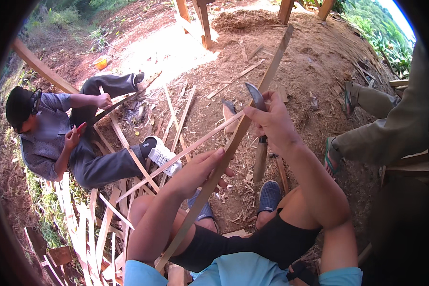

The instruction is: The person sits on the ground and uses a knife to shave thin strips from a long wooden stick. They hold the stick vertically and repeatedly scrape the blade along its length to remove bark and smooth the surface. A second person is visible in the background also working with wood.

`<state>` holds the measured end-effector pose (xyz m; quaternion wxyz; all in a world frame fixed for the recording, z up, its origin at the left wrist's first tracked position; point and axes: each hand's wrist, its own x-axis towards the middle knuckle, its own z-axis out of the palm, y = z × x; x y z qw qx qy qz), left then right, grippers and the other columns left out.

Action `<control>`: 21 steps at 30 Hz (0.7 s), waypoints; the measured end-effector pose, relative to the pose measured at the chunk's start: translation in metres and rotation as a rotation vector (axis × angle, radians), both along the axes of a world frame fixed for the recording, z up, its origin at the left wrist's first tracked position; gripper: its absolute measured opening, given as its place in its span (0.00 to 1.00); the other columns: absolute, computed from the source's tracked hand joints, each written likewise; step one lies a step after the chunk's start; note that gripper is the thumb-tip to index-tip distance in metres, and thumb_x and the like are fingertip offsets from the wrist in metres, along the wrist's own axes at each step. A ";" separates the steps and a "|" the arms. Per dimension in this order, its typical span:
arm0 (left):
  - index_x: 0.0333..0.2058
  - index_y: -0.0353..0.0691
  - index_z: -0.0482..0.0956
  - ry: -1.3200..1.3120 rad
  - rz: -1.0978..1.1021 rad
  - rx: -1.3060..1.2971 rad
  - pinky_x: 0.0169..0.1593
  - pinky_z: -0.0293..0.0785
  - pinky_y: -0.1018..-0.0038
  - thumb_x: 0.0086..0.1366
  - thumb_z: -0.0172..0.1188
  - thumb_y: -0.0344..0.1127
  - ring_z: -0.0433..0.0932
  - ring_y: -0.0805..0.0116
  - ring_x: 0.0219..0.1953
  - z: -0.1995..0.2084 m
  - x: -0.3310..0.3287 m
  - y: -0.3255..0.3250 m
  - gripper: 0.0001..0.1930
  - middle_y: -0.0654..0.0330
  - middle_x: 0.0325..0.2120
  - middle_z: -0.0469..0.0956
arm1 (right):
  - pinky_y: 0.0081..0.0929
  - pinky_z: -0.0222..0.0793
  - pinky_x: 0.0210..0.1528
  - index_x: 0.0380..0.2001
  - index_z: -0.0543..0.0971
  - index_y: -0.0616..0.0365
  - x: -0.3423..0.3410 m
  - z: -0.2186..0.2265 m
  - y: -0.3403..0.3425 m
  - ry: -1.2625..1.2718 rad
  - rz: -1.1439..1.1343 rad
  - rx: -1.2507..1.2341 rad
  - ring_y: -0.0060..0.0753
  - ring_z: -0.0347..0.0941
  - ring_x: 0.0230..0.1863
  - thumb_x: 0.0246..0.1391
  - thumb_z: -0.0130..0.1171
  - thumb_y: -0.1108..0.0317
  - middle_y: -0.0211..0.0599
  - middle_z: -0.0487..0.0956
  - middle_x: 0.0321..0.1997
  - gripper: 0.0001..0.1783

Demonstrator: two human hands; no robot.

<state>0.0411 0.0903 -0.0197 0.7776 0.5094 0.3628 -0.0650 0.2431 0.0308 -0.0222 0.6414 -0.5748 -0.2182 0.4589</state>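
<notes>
A long, flat wooden strip slants from my lap up and away to the right. My left hand is closed around its middle, with fingertips showing on the far side. In my right hand is a knife with a hooked dark blade and a wooden handle. The blade stands above my fist, beside the strip, and my thumb lies by the strip's edge. A thin pale sliver runs down-left from there, passing above my left forearm; whether it is still joined to the strip I cannot tell.
At left a seated person in a dark cap holds a long dark blade. Many cut strips lie piled at lower left. Another person's legs are at right. Wooden posts stand at the back; shavings and offcuts cover the dirt.
</notes>
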 end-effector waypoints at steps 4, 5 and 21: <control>0.50 0.38 0.68 -0.029 -0.109 -0.158 0.25 0.71 0.80 0.69 0.33 0.53 0.76 0.73 0.21 0.002 -0.016 -0.005 0.26 0.58 0.26 0.76 | 0.11 0.53 0.17 0.40 0.60 0.55 0.031 0.003 0.007 0.008 -0.082 0.076 0.11 0.59 0.21 0.50 0.60 0.74 0.26 0.66 0.27 0.20; 0.48 0.37 0.70 -0.076 -0.049 -0.206 0.22 0.69 0.81 0.69 0.35 0.54 0.73 0.73 0.17 0.001 -0.019 -0.010 0.26 0.60 0.21 0.74 | 0.12 0.53 0.18 0.39 0.61 0.55 0.036 0.001 0.009 0.019 -0.080 0.098 0.11 0.59 0.21 0.50 0.60 0.74 0.25 0.66 0.27 0.18; 0.38 0.43 0.71 -0.012 0.459 -0.051 0.17 0.53 0.82 0.65 0.45 0.46 0.60 0.78 0.13 0.001 -0.003 -0.005 0.14 0.67 0.17 0.66 | 0.15 0.59 0.24 0.39 0.74 0.62 -0.038 0.002 -0.019 -0.101 0.518 -0.163 0.12 0.62 0.23 0.60 0.48 0.65 0.23 0.68 0.23 0.11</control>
